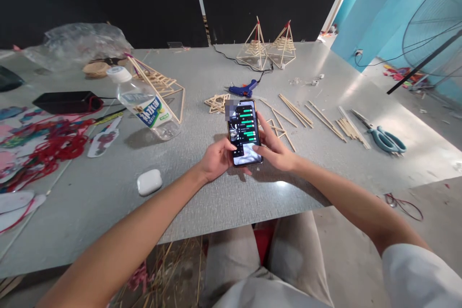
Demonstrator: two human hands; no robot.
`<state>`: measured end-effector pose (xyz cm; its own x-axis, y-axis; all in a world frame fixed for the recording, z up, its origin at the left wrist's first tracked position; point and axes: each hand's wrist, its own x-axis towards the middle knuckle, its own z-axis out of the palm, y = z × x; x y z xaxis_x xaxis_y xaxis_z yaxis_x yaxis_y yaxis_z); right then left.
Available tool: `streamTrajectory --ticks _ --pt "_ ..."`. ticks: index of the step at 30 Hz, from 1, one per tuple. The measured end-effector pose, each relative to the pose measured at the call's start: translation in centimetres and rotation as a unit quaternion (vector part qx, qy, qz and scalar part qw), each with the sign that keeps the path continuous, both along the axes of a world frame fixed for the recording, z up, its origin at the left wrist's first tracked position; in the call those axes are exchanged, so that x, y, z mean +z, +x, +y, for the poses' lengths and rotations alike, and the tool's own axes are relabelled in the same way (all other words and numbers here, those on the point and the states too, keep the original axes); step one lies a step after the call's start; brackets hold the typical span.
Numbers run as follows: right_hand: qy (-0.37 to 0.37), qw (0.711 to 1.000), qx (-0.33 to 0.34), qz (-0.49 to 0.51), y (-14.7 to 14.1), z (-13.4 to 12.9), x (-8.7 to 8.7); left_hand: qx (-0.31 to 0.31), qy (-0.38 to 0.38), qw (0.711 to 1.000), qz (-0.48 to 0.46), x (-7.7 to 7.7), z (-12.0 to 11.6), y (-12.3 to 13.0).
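Observation:
A smartphone [245,134] with a lit screen showing green chat bubbles is held upright above the table's front part. My left hand [217,159] grips its lower left side, thumb at the screen's edge. Around its right side is my right hand [276,150], with the thumb over the lower screen. Some fingers of both hands are hidden behind the phone. Just beyond it lie a small stick frame [217,103] and a blue glue gun [243,89]. A flat stick frame [277,127] is partly covered by my right hand.
Left stand a tilted-looking plastic bottle [146,103], a white earbud case [149,182], a black box [67,102] and red cord [59,159]. Right lie loose sticks [296,110] and blue-handled scissors [384,138]. Two stick pyramids [254,50] stand at the back.

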<state>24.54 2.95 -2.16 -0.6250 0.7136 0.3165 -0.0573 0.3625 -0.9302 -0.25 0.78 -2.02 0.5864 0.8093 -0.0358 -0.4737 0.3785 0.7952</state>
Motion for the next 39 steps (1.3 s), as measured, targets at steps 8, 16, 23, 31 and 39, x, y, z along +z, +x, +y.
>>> streamTrajectory --ticks 8,16,23,31,39 --pt "-0.042 0.999 0.011 0.016 0.0 0.3 0.3 0.006 -0.019 1.0 -0.014 0.0 0.1 0.0" --pt "0.031 0.998 0.017 -0.043 0.3 -0.1 0.6 0.019 -0.023 0.998 0.053 0.7 -0.3 0.5" --pt "0.021 0.999 0.007 -0.024 0.4 -0.1 0.7 0.067 0.038 0.987 0.139 2.3 -1.5 1.4" --pt "-0.064 0.997 -0.036 0.036 -0.1 -0.1 0.1 0.045 -0.011 0.997 0.067 1.1 -1.2 0.7" --pt "-0.117 0.988 -0.095 0.021 -0.5 -0.1 0.7 -0.015 0.01 0.999 0.043 0.3 -1.1 0.5"
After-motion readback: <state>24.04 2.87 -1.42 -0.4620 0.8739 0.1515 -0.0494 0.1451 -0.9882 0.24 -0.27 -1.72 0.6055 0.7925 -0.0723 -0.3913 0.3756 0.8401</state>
